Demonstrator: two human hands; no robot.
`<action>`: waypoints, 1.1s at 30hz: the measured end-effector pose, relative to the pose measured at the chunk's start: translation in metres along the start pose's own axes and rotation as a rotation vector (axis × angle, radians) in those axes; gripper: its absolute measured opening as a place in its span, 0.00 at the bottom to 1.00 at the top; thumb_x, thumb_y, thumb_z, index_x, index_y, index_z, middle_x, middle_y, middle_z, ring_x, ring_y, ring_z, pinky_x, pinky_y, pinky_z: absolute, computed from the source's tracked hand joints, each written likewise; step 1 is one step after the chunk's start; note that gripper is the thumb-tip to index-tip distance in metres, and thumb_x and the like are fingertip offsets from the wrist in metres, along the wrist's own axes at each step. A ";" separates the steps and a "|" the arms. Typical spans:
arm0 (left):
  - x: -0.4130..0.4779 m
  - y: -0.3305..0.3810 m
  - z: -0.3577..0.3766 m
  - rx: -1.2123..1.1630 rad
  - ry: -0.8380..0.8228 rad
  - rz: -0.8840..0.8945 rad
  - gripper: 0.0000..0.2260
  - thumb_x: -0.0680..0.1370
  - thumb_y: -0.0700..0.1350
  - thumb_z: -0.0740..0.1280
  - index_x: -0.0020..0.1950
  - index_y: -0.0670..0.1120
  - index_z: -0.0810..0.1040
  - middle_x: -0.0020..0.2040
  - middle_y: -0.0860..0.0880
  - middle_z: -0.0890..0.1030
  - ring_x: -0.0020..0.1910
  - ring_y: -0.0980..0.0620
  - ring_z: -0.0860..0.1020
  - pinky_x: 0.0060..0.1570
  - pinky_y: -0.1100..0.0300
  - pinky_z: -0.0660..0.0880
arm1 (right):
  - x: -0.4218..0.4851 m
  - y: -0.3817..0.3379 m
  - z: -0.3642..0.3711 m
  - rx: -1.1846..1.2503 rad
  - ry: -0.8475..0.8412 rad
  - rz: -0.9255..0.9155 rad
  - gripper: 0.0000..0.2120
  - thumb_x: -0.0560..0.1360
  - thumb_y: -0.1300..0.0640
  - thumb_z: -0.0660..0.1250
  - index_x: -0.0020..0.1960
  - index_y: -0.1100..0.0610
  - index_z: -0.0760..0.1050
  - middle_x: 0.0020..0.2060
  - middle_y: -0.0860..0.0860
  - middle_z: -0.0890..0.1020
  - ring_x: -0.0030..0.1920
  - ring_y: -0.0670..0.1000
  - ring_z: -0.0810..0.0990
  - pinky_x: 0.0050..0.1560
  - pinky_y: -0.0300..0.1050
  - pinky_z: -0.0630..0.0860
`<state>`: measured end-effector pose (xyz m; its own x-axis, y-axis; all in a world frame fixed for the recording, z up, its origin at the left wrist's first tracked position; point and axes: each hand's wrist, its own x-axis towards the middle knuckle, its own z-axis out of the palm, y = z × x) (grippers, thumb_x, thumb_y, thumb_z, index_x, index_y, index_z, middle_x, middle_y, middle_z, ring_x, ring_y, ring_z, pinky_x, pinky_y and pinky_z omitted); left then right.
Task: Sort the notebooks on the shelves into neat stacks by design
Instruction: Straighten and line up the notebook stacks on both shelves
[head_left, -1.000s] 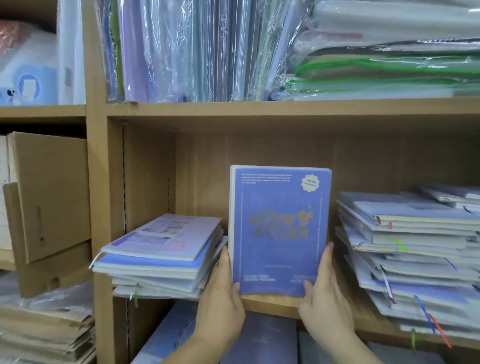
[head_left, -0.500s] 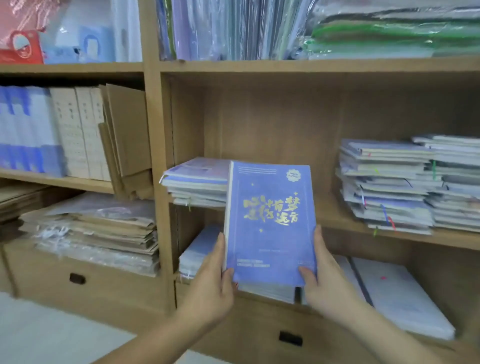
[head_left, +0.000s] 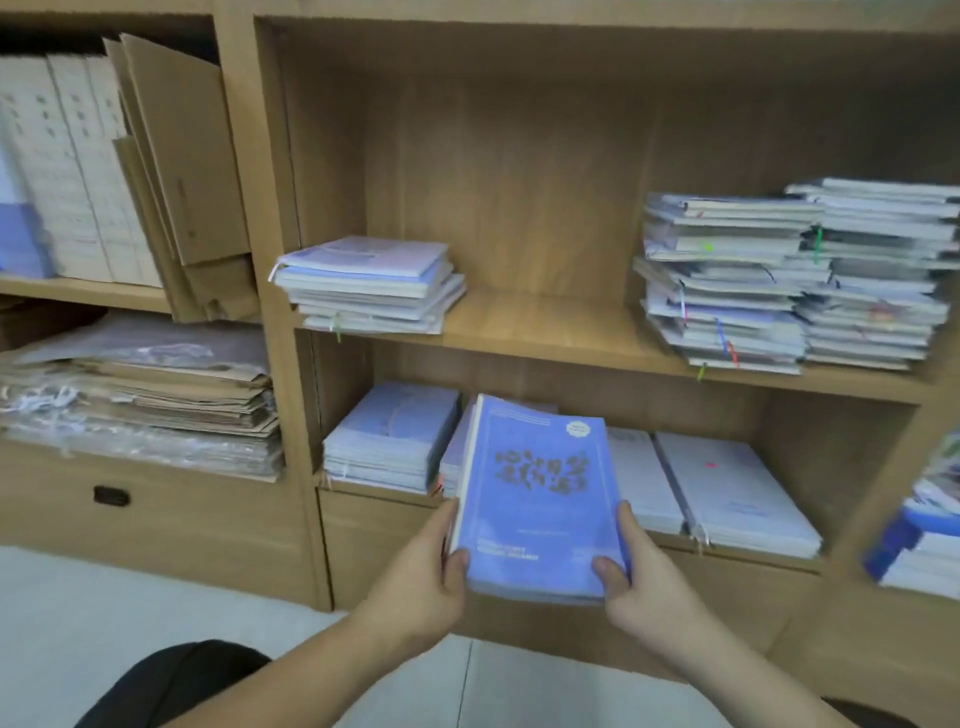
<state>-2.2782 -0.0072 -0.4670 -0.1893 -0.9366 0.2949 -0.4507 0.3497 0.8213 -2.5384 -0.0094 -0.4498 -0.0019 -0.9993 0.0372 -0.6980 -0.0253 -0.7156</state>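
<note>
Head view: with left hand (head_left: 415, 587) and right hand (head_left: 649, 587) each gripping a bottom corner of the blue notebook (head_left: 535, 499) at six o'clock, lay it flat on the lower-shelf stack (head_left: 451, 460) at its eleven o'clock, edges squared.

Soft even light, slight blur (perhaps motion), edges bowed

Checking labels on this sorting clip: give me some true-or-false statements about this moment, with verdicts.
1. The left hand and right hand both grip the blue notebook. True.
2. The short stack sits at the right end of the upper shelf. False: it sits at the left end.
3. The blue notebook is closed. True.
4. The lower shelf holds no notebooks. False: flat stacks lie along it.
</note>
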 end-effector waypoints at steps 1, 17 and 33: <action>0.014 0.000 0.007 -0.003 -0.016 -0.002 0.25 0.82 0.39 0.60 0.70 0.66 0.63 0.63 0.79 0.72 0.65 0.79 0.67 0.63 0.77 0.64 | 0.008 0.006 -0.006 0.013 0.003 0.019 0.35 0.83 0.59 0.62 0.83 0.58 0.46 0.79 0.47 0.60 0.80 0.48 0.58 0.65 0.30 0.55; 0.228 -0.040 0.159 -0.027 -0.151 -0.113 0.24 0.84 0.44 0.61 0.80 0.45 0.63 0.72 0.54 0.74 0.71 0.56 0.72 0.72 0.58 0.68 | 0.174 0.132 -0.078 0.061 0.213 0.178 0.28 0.82 0.59 0.65 0.80 0.52 0.61 0.73 0.48 0.72 0.65 0.49 0.74 0.71 0.50 0.70; 0.255 -0.040 0.176 0.382 -0.139 -0.222 0.10 0.84 0.49 0.61 0.64 0.47 0.71 0.45 0.48 0.78 0.48 0.43 0.78 0.47 0.51 0.77 | 0.221 0.163 -0.062 0.002 0.123 0.186 0.21 0.83 0.59 0.63 0.75 0.52 0.70 0.49 0.50 0.80 0.39 0.43 0.76 0.37 0.28 0.70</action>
<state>-2.4620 -0.2566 -0.5109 -0.1550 -0.9870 0.0428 -0.7776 0.1486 0.6109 -2.6973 -0.2326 -0.5153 -0.2179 -0.9759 -0.0102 -0.6764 0.1586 -0.7193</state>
